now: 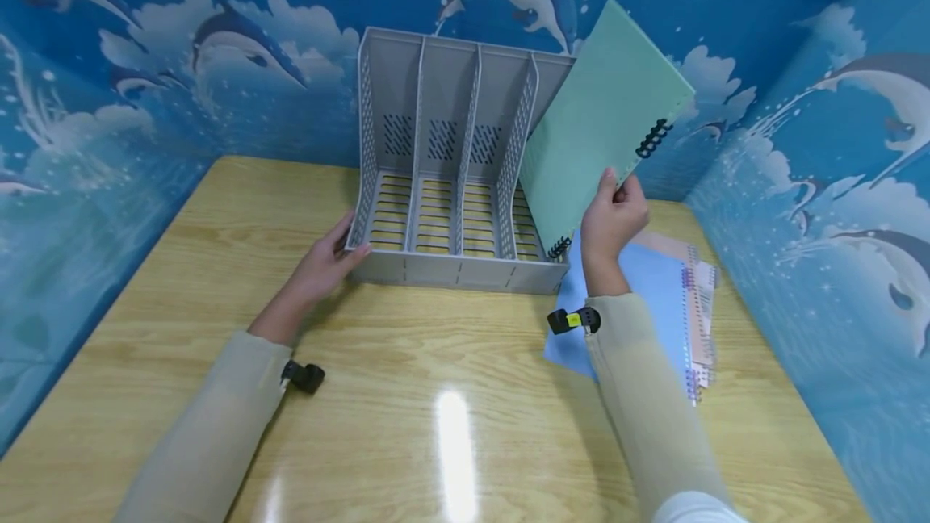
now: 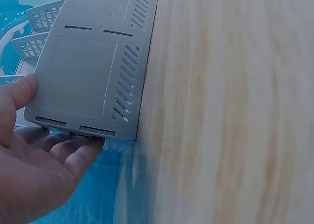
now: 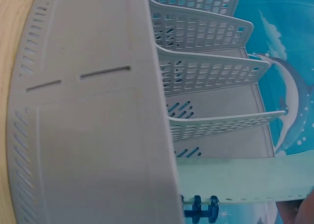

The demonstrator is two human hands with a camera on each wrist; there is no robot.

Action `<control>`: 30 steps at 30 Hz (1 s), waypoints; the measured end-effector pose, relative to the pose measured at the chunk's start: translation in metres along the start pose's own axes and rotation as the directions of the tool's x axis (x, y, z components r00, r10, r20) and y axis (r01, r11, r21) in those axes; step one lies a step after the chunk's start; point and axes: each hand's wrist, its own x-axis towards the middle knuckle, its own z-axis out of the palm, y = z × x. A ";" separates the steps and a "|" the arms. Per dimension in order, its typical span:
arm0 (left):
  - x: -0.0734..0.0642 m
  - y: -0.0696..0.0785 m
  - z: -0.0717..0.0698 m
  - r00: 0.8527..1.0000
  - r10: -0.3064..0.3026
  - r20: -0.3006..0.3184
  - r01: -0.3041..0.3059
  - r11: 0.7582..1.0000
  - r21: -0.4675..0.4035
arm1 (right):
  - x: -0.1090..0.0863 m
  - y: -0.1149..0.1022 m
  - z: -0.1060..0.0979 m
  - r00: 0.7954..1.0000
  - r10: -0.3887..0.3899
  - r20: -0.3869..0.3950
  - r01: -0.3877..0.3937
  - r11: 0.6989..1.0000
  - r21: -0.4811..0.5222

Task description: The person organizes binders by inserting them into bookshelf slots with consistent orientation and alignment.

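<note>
Head view: right hand (image 1: 613, 224) is pinching a green notebook (image 1: 603, 119) by its bound edge beside three open slots (image 1: 438, 204), left hand (image 1: 320, 266) gripping the grey organizer (image 1: 436, 269) at its corner.

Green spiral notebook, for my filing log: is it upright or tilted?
Tilted: the green spiral notebook leans right, its lower corner inside the file organizer.

No legible lettering or numbers; yellow tag (image 1: 574, 319) on the right wrist camera (image 1: 559, 321) too small to read
</note>
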 end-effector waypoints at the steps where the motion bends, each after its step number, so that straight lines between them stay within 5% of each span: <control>1: 0.000 0.000 0.000 1.000 -0.001 0.000 0.001 1.000 -0.001 | -0.001 0.001 0.001 1.000 -0.001 -0.004 0.001 1.000 -0.005; 14: -0.007 0.021 -0.001 0.998 -0.050 0.031 0.051 0.998 -0.033 | -0.011 0.012 0.007 1.000 0.003 -0.012 -0.003 1.000 0.008; 23: 0.000 -0.001 -0.001 1.000 -0.005 0.007 0.005 1.000 -0.014 | -0.020 0.018 0.010 1.000 -0.019 -0.007 0.019 1.000 -0.020; 30: 0.001 -0.002 0.000 1.000 -0.010 0.013 0.010 0.999 -0.047 | -0.026 0.021 0.010 1.000 -0.027 0.002 0.027 0.999 -0.040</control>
